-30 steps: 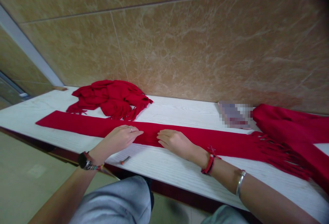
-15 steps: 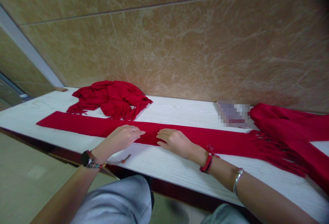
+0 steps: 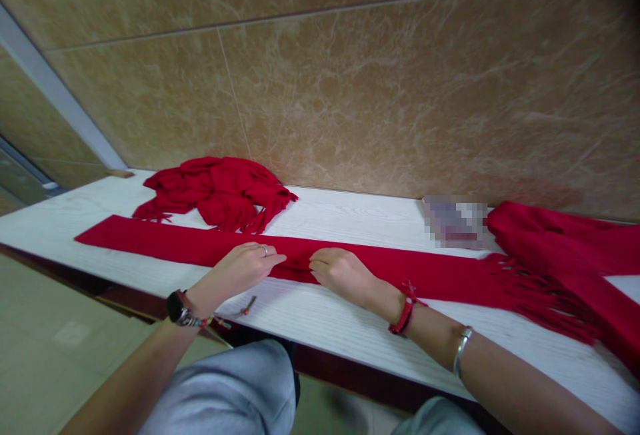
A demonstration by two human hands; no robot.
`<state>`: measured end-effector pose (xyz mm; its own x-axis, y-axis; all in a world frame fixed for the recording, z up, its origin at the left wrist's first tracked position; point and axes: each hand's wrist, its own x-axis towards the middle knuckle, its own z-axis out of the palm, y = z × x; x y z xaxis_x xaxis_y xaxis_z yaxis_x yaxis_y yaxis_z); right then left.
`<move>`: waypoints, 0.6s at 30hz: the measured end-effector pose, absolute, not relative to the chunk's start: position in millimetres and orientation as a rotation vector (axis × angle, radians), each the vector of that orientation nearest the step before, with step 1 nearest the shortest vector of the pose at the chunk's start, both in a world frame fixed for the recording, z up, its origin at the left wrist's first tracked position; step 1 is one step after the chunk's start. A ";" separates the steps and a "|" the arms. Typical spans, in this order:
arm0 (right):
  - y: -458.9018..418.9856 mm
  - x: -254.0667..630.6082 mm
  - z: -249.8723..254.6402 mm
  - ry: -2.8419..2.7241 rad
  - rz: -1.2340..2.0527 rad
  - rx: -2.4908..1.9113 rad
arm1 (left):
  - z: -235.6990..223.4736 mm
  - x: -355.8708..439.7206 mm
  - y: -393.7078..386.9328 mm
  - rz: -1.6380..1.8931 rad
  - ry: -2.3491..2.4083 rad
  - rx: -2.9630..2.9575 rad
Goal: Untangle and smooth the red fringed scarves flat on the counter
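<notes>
A long red scarf (image 3: 165,243) lies folded into a narrow strip along the white table, its fringe at the right end. My left hand (image 3: 249,263), with a ring on one finger, pinches the cloth near the strip's middle. Just to its right, my right hand (image 3: 341,274) has its fingers curled down and closed on the same cloth. Between the two hands the fabric is slightly raised and creased. The fingertips are partly hidden beneath both hands.
A crumpled red scarf (image 3: 215,188) with fringe sits behind the strip at left. Another red scarf (image 3: 565,235) lies at the right, meeting the fringe. A blurred-out flat object (image 3: 453,222) is by the tiled wall (image 3: 350,108). The white table (image 3: 345,205) ends close to my legs.
My fingers have curled in from a flatter pose and gathered the cloth between them. Both hands have shifted slightly right, and a small fold has risen in the strip.
</notes>
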<state>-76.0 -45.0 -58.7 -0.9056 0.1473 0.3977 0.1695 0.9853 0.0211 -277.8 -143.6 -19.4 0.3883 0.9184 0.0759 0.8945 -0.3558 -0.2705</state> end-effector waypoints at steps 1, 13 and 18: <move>-45.2 -75.9 -58.1 -2.720 -0.110 -0.232 | -19.1 -277.9 -143.9 0.122 -1.585 -2.369; -43.8 -71.3 -55.3 -2.742 -0.125 -0.048 | -25.3 -278.6 -142.6 0.180 -1.606 -2.445; -40.2 -67.6 -55.0 -2.715 0.112 0.055 | -27.9 -281.4 -142.5 0.110 -1.654 -2.485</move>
<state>-67.6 -40.2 -55.0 -0.9107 -0.0218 0.4125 -0.0558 0.9959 -0.0705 -281.4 -142.5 -27.9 0.3879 0.9214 0.0243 0.9101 -0.3787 -0.1683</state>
